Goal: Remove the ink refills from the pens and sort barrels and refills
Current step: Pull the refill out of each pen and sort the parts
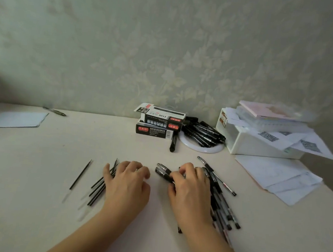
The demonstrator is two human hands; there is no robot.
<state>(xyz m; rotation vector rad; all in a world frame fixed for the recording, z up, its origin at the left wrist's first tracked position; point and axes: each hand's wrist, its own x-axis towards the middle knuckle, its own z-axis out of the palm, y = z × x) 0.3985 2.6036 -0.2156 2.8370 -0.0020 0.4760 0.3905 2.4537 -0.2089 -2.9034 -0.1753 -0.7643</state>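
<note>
Black pens (pixel 221 202) lie heaped under our right hand (pixel 191 191), and a careless tug could roll them across the desk (pixel 36 154) into the sorted refills (pixel 98 188). Our right hand pinches one pen's end; our left hand (pixel 127 183) rests on the refills, fingers loosely curled.

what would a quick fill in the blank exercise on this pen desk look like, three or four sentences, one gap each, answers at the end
1. The thin black ink refills lie under the ____ hand.
2. The right hand pinches a pen from the pile of clear-barrelled black pens on the pale ____.
3. The two black-and-white cardboard pen boxes are ____, one upon the other.
4. The loose white papers lie in front of the white plastic ____.

Missing words: left; table; stacked; box
</note>
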